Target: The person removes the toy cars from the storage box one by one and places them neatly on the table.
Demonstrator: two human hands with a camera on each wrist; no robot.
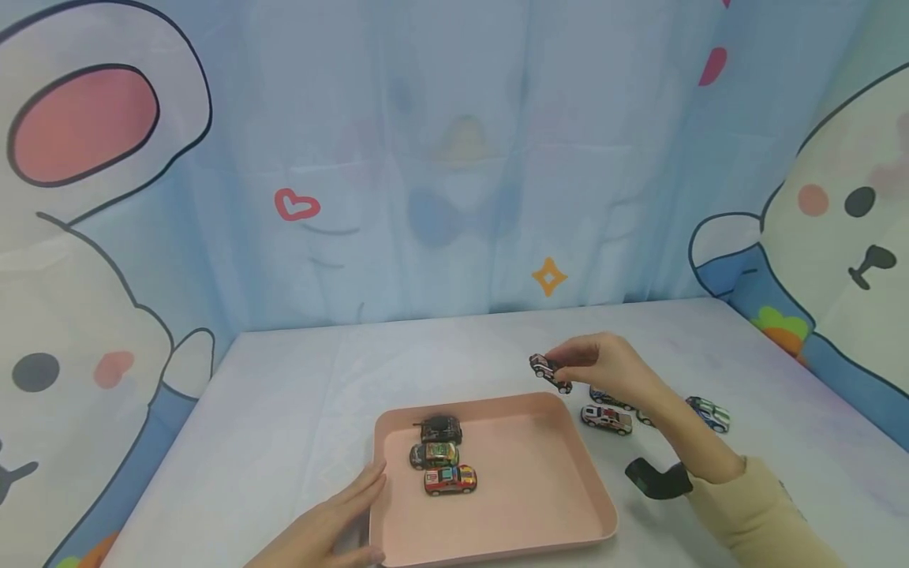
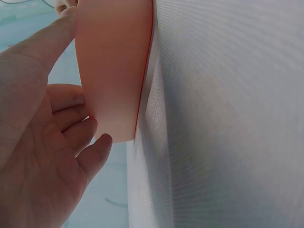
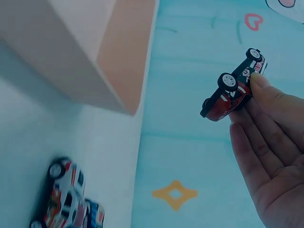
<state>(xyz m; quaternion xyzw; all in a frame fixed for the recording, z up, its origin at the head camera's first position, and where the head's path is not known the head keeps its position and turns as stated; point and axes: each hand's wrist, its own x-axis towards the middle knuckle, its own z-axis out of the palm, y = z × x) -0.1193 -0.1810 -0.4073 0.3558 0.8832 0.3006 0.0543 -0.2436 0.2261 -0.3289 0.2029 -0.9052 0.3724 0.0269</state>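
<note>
My right hand [image 1: 616, 369] pinches a toy car [image 1: 541, 366] between thumb and fingers, above the table beyond the tray's far right corner. In the right wrist view this toy car [image 3: 237, 85] is dark and red with white wheels, and it is tilted. A pink tray [image 1: 525, 489] lies on the table. At its left side my left hand [image 1: 323, 525] touches the rim and outer wall with extended, slightly bent fingers. Inside the tray, on the left, sit a black toy car [image 1: 440, 429], a green-orange toy car [image 1: 434, 455] and a red-yellow toy car [image 1: 450, 480].
Right of the tray, a white-and-red toy car [image 1: 607, 420] stands near a blue toy car [image 1: 609, 398], partly hidden by the right arm. Farther right is a green-and-white toy car [image 1: 708, 414]. A black strap-like piece [image 1: 659, 480] sticks out at the right sleeve. A printed curtain [image 1: 454, 237] hangs behind.
</note>
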